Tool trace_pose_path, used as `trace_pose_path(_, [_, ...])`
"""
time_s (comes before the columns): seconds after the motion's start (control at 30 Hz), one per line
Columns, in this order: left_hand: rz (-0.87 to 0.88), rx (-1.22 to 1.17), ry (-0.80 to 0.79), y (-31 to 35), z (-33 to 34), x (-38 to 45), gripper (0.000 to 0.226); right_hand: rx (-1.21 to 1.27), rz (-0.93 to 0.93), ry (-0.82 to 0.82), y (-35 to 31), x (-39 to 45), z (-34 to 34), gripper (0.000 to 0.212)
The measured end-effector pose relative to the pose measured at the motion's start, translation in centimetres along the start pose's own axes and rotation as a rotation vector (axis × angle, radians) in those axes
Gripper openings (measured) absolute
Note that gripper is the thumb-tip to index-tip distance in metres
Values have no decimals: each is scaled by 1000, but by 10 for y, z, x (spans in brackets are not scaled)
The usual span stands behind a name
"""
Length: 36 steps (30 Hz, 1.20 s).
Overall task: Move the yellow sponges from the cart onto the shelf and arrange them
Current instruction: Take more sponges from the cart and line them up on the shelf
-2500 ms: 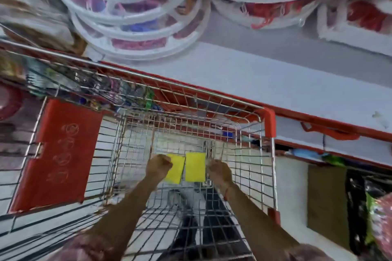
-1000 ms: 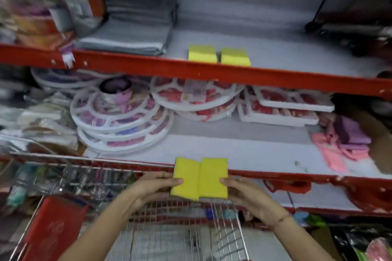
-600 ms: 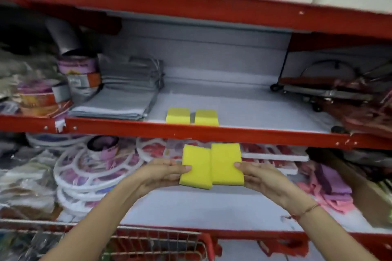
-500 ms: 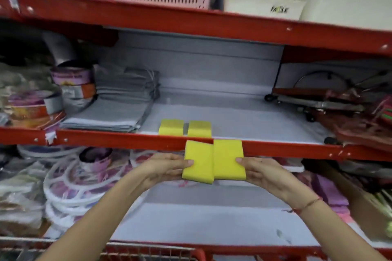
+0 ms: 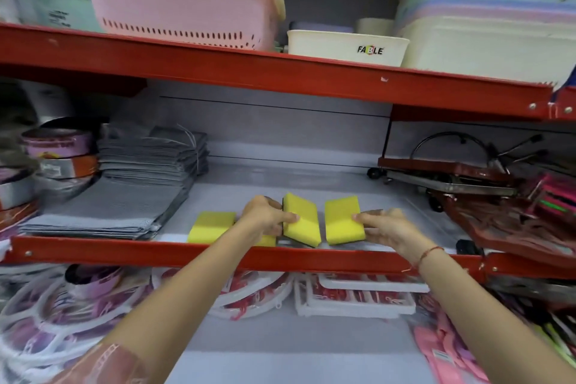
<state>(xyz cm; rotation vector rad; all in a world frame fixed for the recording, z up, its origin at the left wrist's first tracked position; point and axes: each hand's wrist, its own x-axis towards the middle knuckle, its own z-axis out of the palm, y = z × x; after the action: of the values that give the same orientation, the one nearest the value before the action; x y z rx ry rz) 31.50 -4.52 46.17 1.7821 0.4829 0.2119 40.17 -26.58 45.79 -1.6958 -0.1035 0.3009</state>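
Observation:
Both my hands are over the middle shelf (image 5: 249, 256), each holding a yellow sponge. My left hand (image 5: 265, 220) grips a tilted yellow sponge (image 5: 302, 221) with a dark underside. My right hand (image 5: 386, 226) holds a second yellow sponge (image 5: 343, 224) just to its right, a small gap between the two. Another yellow sponge (image 5: 210, 226) lies on the shelf at the left. A further one (image 5: 268, 240) is mostly hidden under my left hand. The cart is out of view.
Folded grey cloths (image 5: 131, 193) sit left of the sponges, round tins (image 5: 59, 159) beyond them. Red metal racks (image 5: 486, 190) crowd the shelf's right side. Baskets and tubs (image 5: 187, 6) fill the shelf above; white trays (image 5: 352, 299) lie on the shelf below.
I lifted both sponges out of the cart, raised them to the middle shelf and moved them apart. The view swung up from the cart to the shelves.

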Motion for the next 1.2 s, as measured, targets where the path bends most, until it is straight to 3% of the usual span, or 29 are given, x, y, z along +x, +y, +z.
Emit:
trace_pose_path(0.13, [50, 235, 50, 1, 5, 7, 34, -175, 21, 56, 8, 15, -2, 39])
trace_pose_path(0.23, [112, 469, 83, 7, -3, 6, 34, -602, -55, 166, 8, 17, -1, 45])
trace_pose_path(0.3, [161, 495, 105, 8, -20, 7, 38, -733, -197, 216, 2, 12, 9, 47])
trace_pose_path(0.43, [267, 581, 153, 4, -68, 5, 28, -757, -513, 70, -13, 1, 53, 36])
trace_pose_path(0.57, [315, 748, 91, -16, -112, 4, 30, -895, -653, -142, -17, -7, 109, 32])
trace_pose_path(0.7, [290, 958, -67, -34, -128, 9, 45, -1082, -614, -256, -10, -8, 153, 48])
trace_pose_path(0.87, [287, 1019, -167, -47, -128, 14, 58, -1215, -538, -348, 1, -5, 160, 58])
trace_pose_path(1.2, [365, 942, -162, -53, -117, 24, 42, -1175, -601, -378, 2, -1, 141, 51])
